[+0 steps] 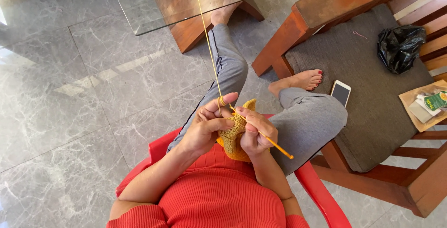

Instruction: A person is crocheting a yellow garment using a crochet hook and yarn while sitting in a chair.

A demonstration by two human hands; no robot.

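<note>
A small mustard-yellow crocheted piece [233, 140] sits between my two hands above my lap. My left hand [205, 128] pinches its upper edge, and the yellow yarn strand [208, 41] loops over my index finger and runs up and away over the glass table. My right hand [255, 132] grips an orange crochet hook [278, 148], whose handle sticks out to the lower right while its tip is buried in the work.
I sit in a red plastic chair [321, 195] in grey trousers. A glass-topped table [153, 9] with a wooden base stands ahead. A wooden seat with a grey cushion [377, 102] on the right holds a phone [341, 93], a black bag [400, 46] and a packet [428, 104].
</note>
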